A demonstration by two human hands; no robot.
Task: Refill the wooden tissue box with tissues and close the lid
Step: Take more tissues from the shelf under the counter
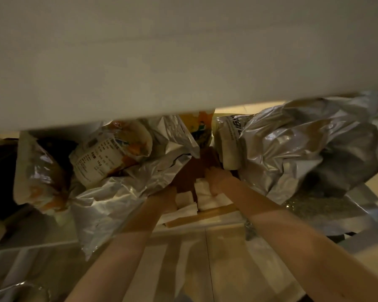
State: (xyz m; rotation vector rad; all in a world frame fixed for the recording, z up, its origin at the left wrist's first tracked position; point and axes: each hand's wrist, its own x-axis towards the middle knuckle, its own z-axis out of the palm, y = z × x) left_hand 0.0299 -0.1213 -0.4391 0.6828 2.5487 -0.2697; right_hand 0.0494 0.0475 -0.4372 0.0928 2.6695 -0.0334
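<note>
The wooden tissue box [207, 215] sits low in the middle, its pale front rim showing and a darker brown wooden surface [190, 171] behind it. White folded tissues [202, 198] lie bunched in its opening, some hanging over the front rim. My right hand [216, 180] reaches in from the right, its fingers curled over the top of the tissues. My left hand [167, 197] is at the left side of the tissues, touching them; its fingers are in shadow and hard to make out.
Crinkled silver foil bags crowd both sides: one at the left [127, 192] and a large one at the right [297, 153]. Printed food packs [109, 153] lie behind. A pale panel [183, 62] overhangs the top of the view. A light shelf edge [205, 240] runs below.
</note>
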